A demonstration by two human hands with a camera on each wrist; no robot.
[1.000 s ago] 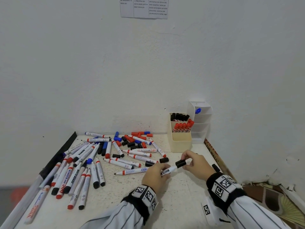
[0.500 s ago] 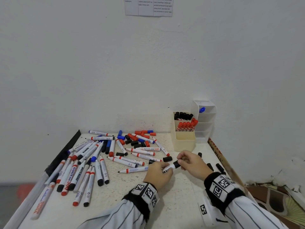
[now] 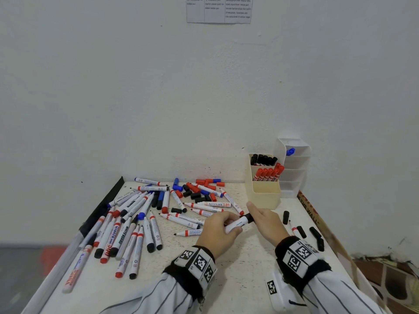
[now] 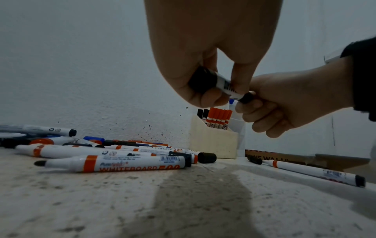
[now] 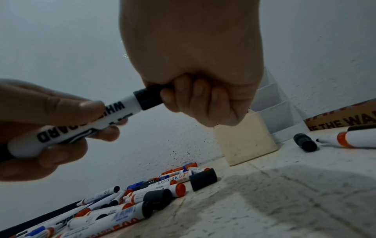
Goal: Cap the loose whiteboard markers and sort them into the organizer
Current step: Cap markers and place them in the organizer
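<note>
My left hand [image 3: 217,230] grips the white barrel of a black whiteboard marker [image 3: 238,223] just above the table. My right hand [image 3: 265,220] holds the black cap [image 5: 149,98] seated on that marker's end, fingers curled round it. The same marker [image 4: 227,87] shows between both hands in the left wrist view. The cream organizer [image 3: 264,196] stands at the back right with black-capped markers [image 3: 264,159] in its rear slot and red-capped markers [image 3: 268,173] in the middle slot. A white tiered organizer [image 3: 294,168] beside it holds one blue marker [image 3: 290,151].
A heap of loose markers [image 3: 136,218] and caps [image 3: 199,191] in red, blue and black covers the left and back of the table [image 3: 244,268]. Black caps [image 3: 285,217] and an uncapped marker [image 3: 294,230] lie at the right, near a cardboard strip [image 3: 313,211].
The cap has been pushed fully down onto the marker's end. Both hands stayed in the same spot above the table, and the head view shifted slightly.
</note>
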